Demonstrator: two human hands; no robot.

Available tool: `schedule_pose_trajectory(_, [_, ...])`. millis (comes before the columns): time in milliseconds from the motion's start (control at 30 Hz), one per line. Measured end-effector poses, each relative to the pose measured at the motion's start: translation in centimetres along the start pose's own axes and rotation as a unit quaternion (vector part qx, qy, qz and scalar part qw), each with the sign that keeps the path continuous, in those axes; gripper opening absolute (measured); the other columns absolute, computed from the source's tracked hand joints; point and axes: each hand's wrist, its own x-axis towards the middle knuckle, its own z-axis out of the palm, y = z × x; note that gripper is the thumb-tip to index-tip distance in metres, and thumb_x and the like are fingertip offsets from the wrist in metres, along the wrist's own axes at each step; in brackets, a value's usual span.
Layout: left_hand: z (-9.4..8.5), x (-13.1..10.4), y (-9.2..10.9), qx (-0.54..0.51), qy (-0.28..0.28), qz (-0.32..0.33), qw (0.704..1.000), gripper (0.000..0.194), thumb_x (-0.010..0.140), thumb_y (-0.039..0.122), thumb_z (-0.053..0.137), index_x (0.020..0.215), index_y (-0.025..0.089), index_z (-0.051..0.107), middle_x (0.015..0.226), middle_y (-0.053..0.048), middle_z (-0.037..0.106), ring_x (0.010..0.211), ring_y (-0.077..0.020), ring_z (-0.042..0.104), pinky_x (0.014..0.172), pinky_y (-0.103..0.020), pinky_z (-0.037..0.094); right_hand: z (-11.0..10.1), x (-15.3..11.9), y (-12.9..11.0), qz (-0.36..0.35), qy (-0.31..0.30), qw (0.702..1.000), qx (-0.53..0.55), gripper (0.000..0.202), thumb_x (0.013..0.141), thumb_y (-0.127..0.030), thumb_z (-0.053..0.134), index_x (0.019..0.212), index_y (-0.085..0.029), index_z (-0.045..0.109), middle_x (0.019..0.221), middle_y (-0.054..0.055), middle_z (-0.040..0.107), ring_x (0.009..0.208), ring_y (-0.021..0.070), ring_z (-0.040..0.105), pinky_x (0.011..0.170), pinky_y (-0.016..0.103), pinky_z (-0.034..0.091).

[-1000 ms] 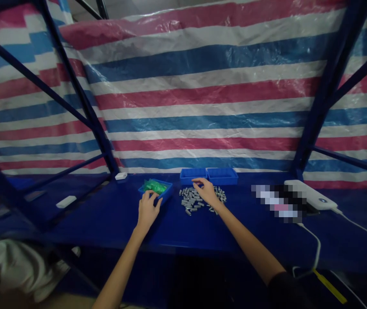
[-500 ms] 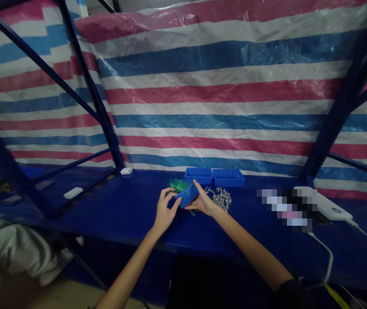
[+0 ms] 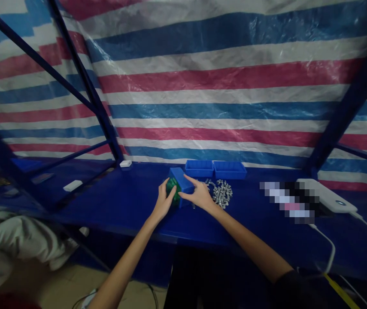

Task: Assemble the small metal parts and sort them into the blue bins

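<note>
A small blue plastic bin [image 3: 183, 182] is tipped on its side above the blue table, its mouth facing left. Shiny green stuff [image 3: 172, 189] shows at that mouth; whether it is loose pieces or a plastic bag I cannot make out. My left hand [image 3: 163, 201] is curled against the green stuff and the bin's open side, fingers behind and thumb in front. With thumb and fingers, my right hand [image 3: 200, 195] grips the bin's right side. Just right of my right hand lies a heap of small silvery metal parts [image 3: 223, 194].
Two blue bins [image 3: 199, 168] stand side by side at the back. A white box-shaped device [image 3: 326, 196] with a cable lies to the right, beside a blurred-out object. White small boxes [image 3: 73, 185] are at left. Blue metal posts [image 3: 102, 116] flank the table; another person's clothing shows lower left.
The blue bin has turned so that its mouth faces left. My left hand has shifted onto the green stuff, now at the mouth. The view has tilted slightly downward.
</note>
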Motion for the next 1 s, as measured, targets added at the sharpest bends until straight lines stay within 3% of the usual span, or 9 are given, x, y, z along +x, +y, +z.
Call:
schedule_pose_trajectory(167, [1.0, 0.5, -0.9, 0.099, -0.004, -0.03, 0.995, 0.057, 0.085, 0.052, 0.037, 0.136, 0.029, 0.026, 0.136, -0.011, 0.036, 0.131, -0.0276, 0.028, 0.104, -0.053, 0.023, 0.4, -0.6, -0.3, -0.054, 0.01, 0.992, -0.116, 0.058, 0.066, -0.039, 0.067, 0.12, -0.024, 0.057, 0.102, 0.005, 0.069, 0.084, 0.0227, 0.066, 0.078, 0.036, 0.052])
schedule_pose_trajectory(300, [0.9, 0.6, -0.9, 0.121, 0.028, -0.027, 0.992, 0.05, 0.086, 0.047, 0.034, 0.133, 0.028, 0.031, 0.133, -0.01, 0.039, 0.128, -0.0265, 0.032, 0.102, -0.051, 0.026, 0.8, -0.9, -0.3, -0.087, 0.011, 0.982, -0.168, 0.049, 0.068, -0.041, 0.066, 0.116, -0.031, 0.06, 0.125, 0.005, 0.056, 0.096, 0.0236, 0.063, 0.083, 0.037, 0.05])
schedule_pose_trajectory(467, [1.0, 0.3, -1.4, 0.145, 0.038, -0.042, 0.988, 0.051, 0.085, 0.042, 0.035, 0.132, 0.021, 0.033, 0.133, -0.014, 0.037, 0.129, -0.028, 0.03, 0.102, -0.05, 0.028, 1.3, -1.3, -0.2, -0.116, 0.004, 0.966, -0.232, 0.037, 0.071, -0.041, 0.064, 0.107, -0.035, 0.064, 0.135, 0.002, 0.046, 0.09, 0.0218, 0.065, 0.077, 0.032, 0.052])
schedule_pose_trajectory(633, [1.2, 0.2, -1.7, 0.158, 0.051, -0.061, 0.984, 0.059, 0.083, 0.037, 0.036, 0.137, 0.015, 0.024, 0.135, -0.017, 0.033, 0.13, -0.0298, 0.028, 0.103, -0.051, 0.026, 1.2, -1.2, 0.5, -0.145, 0.0, 0.957, -0.251, 0.031, 0.075, -0.043, 0.061, 0.104, -0.033, 0.066, 0.139, 0.001, 0.04, 0.077, 0.0153, 0.067, 0.069, 0.025, 0.052])
schedule_pose_trajectory(767, [1.0, 0.2, -1.6, 0.138, 0.058, -0.072, 0.986, 0.056, 0.084, 0.031, 0.033, 0.138, 0.017, 0.024, 0.136, -0.016, 0.031, 0.129, -0.0289, 0.029, 0.104, -0.051, 0.025, 1.0, -1.1, 0.8, -0.159, -0.006, 0.957, -0.245, 0.029, 0.077, -0.043, 0.059, 0.103, -0.032, 0.066, 0.14, 0.002, 0.039, 0.07, 0.0125, 0.066, 0.066, 0.024, 0.051])
schedule_pose_trajectory(900, [0.8, 0.0, -1.9, 0.087, 0.079, -0.076, 0.99, 0.048, 0.088, 0.032, 0.024, 0.135, 0.021, 0.03, 0.136, -0.014, 0.031, 0.129, -0.0277, 0.031, 0.103, -0.052, 0.027, 0.5, -1.0, 0.6, -0.144, -0.004, 0.965, -0.218, 0.029, 0.077, -0.042, 0.058, 0.103, -0.032, 0.066, 0.141, 0.001, 0.038, 0.08, 0.016, 0.066, 0.071, 0.026, 0.052])
schedule_pose_trajectory(1000, [0.8, -0.1, -2.1, 0.086, 0.091, -0.079, 0.989, 0.047, 0.088, 0.037, 0.027, 0.131, 0.021, 0.035, 0.136, -0.015, 0.029, 0.13, -0.0301, 0.029, 0.104, -0.054, 0.024, 0.1, -0.8, 0.4, -0.123, 0.0, 0.974, -0.19, 0.028, 0.077, -0.041, 0.059, 0.102, -0.033, 0.067, 0.14, -0.001, 0.039, 0.093, 0.0202, 0.064, 0.078, 0.031, 0.051])
